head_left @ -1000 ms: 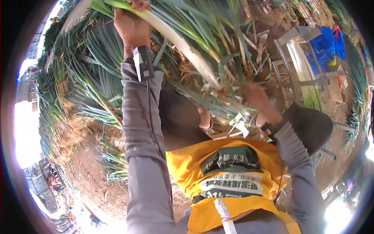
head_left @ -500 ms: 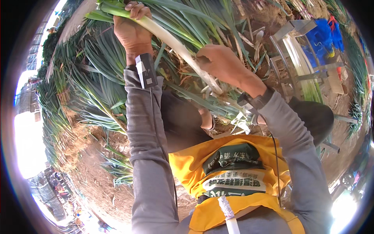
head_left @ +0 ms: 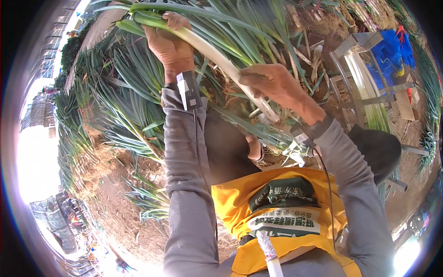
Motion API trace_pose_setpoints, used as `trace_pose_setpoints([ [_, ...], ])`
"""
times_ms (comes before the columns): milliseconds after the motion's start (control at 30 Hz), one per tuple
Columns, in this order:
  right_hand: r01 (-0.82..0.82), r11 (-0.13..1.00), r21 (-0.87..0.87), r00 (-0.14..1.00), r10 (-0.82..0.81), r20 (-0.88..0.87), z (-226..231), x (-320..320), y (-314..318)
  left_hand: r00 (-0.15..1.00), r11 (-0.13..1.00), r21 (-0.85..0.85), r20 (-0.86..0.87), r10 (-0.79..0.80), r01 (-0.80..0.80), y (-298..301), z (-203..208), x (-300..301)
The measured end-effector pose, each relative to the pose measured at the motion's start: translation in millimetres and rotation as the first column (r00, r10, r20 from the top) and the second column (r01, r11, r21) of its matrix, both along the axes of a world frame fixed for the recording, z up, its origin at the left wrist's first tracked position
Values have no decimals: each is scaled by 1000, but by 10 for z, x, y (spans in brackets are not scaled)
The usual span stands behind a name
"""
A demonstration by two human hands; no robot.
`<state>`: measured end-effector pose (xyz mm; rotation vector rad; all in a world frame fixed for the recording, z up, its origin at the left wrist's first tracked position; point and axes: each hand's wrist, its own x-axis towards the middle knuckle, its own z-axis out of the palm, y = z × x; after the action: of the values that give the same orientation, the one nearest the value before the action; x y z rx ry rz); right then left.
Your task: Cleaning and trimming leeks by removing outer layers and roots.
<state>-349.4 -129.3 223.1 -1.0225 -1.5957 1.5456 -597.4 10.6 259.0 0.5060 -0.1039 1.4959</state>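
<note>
A long green onion point(head_left: 213, 53) slants in front of me, its green leaves at the upper left and its white root end at the lower right. My left hand point(head_left: 171, 46) is closed around it where the white shaft turns green. My right hand point(head_left: 279, 85) is at the lower white shaft, its fingers curled against it; the far fingertips are partly hidden. Under and behind the stalk lies a heap of green onions point(head_left: 134, 76) with long dark leaves.
A metal frame point(head_left: 341, 83) at the right holds several trimmed white onions point(head_left: 364, 78), with blue plastic point(head_left: 387, 53) behind it. More onion bundles point(head_left: 83, 152) with roots lie at the left. Loose peelings point(head_left: 294, 154) lie by my feet. A yellow apron point(head_left: 226, 194) covers my lap.
The whole view has shifted, so the hands and onion appear slightly right and lower. My left hand keeps its hold; my right hand stays at the lower shaft.
</note>
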Motion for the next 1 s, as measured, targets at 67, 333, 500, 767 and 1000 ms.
trace_pose_setpoints([
  [67,-26,1000,17,998,25,49,-16,24,7,995,997,-19,-70,72,-73,-26,-6,7],
  [333,0,878,478,945,-156,288,-212,-132,56,971,990,-6,-198,135,-139,75,-30,-100],
  [500,-5,739,674,861,-339,378,-301,-210,80,920,974,65,-319,227,-217,20,20,-57],
  [767,258,938,-232,930,-306,-204,-478,-20,129,945,989,3,-293,144,-150,-11,33,-130],
  [1000,32,950,-311,927,-145,-346,-416,484,-379,994,990,-86,26,-108,110,70,-137,-367],
])
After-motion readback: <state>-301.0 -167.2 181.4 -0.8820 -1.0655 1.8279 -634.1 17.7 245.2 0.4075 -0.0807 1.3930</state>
